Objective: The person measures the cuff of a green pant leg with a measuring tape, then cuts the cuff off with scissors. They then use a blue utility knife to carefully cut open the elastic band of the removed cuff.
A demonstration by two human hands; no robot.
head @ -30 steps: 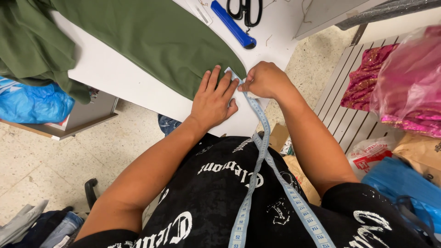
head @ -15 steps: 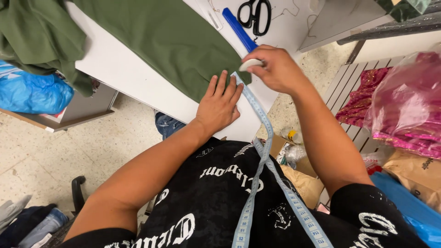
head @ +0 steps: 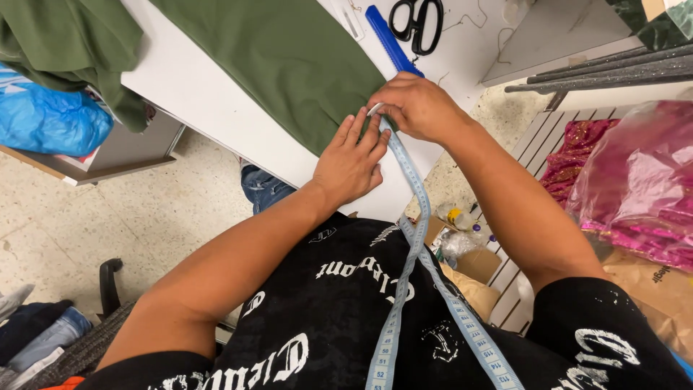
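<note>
The left hand (head: 351, 160) lies flat, palm down, with its fingers (head: 359, 128) spread slightly and pressed on the near corner of the olive-green piece of cloth (head: 289, 65), which is spread over the white surface (head: 195, 94) and runs off toward 11 o'clock. Just beside it, at 1 o'clock from it, the right hand (head: 419, 108) curls over the same corner; its fingers are bent together and appear to pinch the free end of the pale blue flexible measuring tape (head: 410, 189), though the fingertips themselves are hidden under the hand. From that end the tape drops toward 6 o'clock, off the surface edge, and splits into two strands hanging over the person's black printed shirt (head: 339, 318).

Beyond the right hand, toward 12 o'clock, a bright blue plastic ruler (head: 391, 40) lies on the surface, touching the cloth's edge, and black-handled scissors (head: 417, 22) rest just past it. At 3 o'clock a clear plastic bag of pink sequinned fabric (head: 635, 180) sits well apart from the hands. At 9 o'clock a blue plastic bag (head: 43, 119) lies below the surface.
</note>
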